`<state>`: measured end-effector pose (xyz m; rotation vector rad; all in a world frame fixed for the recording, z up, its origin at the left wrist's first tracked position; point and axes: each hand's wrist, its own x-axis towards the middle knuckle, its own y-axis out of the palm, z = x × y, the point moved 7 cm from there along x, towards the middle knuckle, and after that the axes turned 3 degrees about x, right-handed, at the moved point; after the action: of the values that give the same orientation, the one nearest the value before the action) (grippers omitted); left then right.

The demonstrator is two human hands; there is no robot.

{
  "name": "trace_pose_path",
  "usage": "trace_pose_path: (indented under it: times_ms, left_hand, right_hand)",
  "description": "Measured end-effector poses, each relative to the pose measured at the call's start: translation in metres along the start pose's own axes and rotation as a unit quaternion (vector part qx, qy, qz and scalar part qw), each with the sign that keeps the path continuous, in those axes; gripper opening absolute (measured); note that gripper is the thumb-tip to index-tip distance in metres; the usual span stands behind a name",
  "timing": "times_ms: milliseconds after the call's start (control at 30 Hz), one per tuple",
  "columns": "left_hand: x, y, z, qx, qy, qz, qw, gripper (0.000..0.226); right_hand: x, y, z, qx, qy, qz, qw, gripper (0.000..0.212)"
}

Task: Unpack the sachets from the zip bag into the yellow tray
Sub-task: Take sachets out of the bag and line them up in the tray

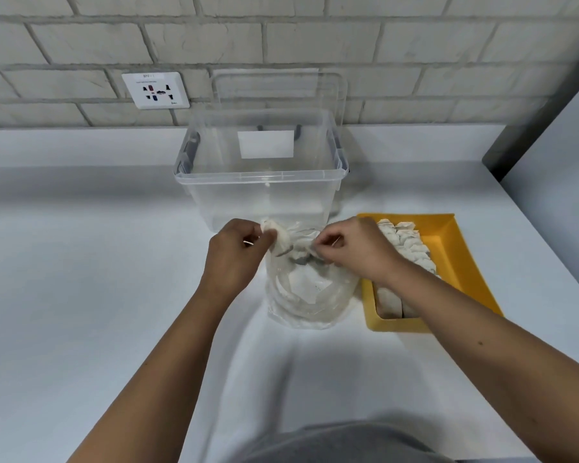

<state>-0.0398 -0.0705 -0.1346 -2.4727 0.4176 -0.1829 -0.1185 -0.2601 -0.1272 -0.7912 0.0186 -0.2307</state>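
A clear zip bag (306,295) stands crumpled on the white counter in front of me, with a white sachet visible inside it. My left hand (238,252) pinches the bag's top edge on the left. At the right side of the bag's mouth, my right hand (355,248) pinches the rim or something just inside it; which one is unclear. To the right lies the yellow tray (462,262), holding several white sachets (408,245) in a row. My right forearm crosses over the tray's near corner.
A large clear plastic storage box (261,172) stands just behind the bag, its lid leaning against the brick wall. A wall socket (154,90) is at the back left. A grey vertical panel (549,128) bounds the counter at the right.
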Motion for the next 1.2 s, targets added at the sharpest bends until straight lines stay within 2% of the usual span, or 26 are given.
trace_pose_path:
  times_ms: [100, 167, 267, 367, 533, 633, 733, 833, 867, 933, 1033, 1200]
  left_hand:
    - [-0.001, 0.002, -0.007, -0.113, -0.053, 0.047, 0.991, 0.024]
    - [-0.002, 0.013, -0.006, -0.175, -0.106, 0.096, 0.974, 0.021]
    - [-0.01, 0.035, -0.005, -0.219, -0.172, 0.183, 0.943, 0.018]
    - [-0.016, 0.046, -0.007, -0.249, -0.195, 0.206, 0.926, 0.018]
    - [-0.021, 0.055, -0.008, -0.274, -0.207, 0.25, 0.905, 0.036]
    - [-0.021, 0.057, -0.004, -0.271, -0.215, 0.247, 0.905, 0.048]
    - [-0.017, 0.053, -0.003, -0.195, -0.163, 0.212, 0.944, 0.03]
    - [-0.009, 0.039, 0.004, -0.1, -0.124, 0.135, 0.978, 0.021]
    - [-0.007, 0.033, 0.005, -0.049, -0.105, 0.111, 0.987, 0.02]
    - [-0.006, 0.026, 0.001, 0.04, -0.072, 0.087, 0.993, 0.02]
    - [-0.008, 0.026, -0.001, 0.063, -0.067, 0.094, 0.991, 0.019]
    - [-0.006, 0.027, 0.009, 0.071, -0.088, 0.11, 0.988, 0.017]
  right_hand:
    - [-0.014, -0.027, 0.003, 0.143, 0.019, -0.067, 0.987, 0.009]
    - [-0.022, -0.04, 0.008, 0.159, -0.011, -0.133, 0.978, 0.01]
    - [-0.034, -0.039, 0.023, 0.074, -0.123, -0.165, 0.976, 0.011]
    - [-0.043, -0.016, 0.031, -0.038, -0.229, -0.144, 0.962, 0.012]
    - [-0.048, 0.009, 0.026, -0.118, -0.278, -0.1, 0.948, 0.024]
    - [-0.045, 0.014, 0.022, -0.129, -0.264, -0.071, 0.953, 0.026]
    - [-0.038, 0.015, 0.019, -0.068, -0.215, -0.05, 0.973, 0.017]
    - [-0.022, 0.009, 0.003, -0.02, -0.11, -0.067, 0.992, 0.023]
    - [-0.015, 0.01, -0.005, -0.045, -0.082, -0.066, 0.993, 0.022]
    - [-0.003, 0.022, -0.015, -0.133, -0.047, -0.012, 0.99, 0.02]
    - [0.006, 0.048, -0.02, -0.223, -0.032, 0.077, 0.971, 0.026]
    - [0.018, 0.061, -0.012, -0.313, -0.008, 0.059, 0.948, 0.025]
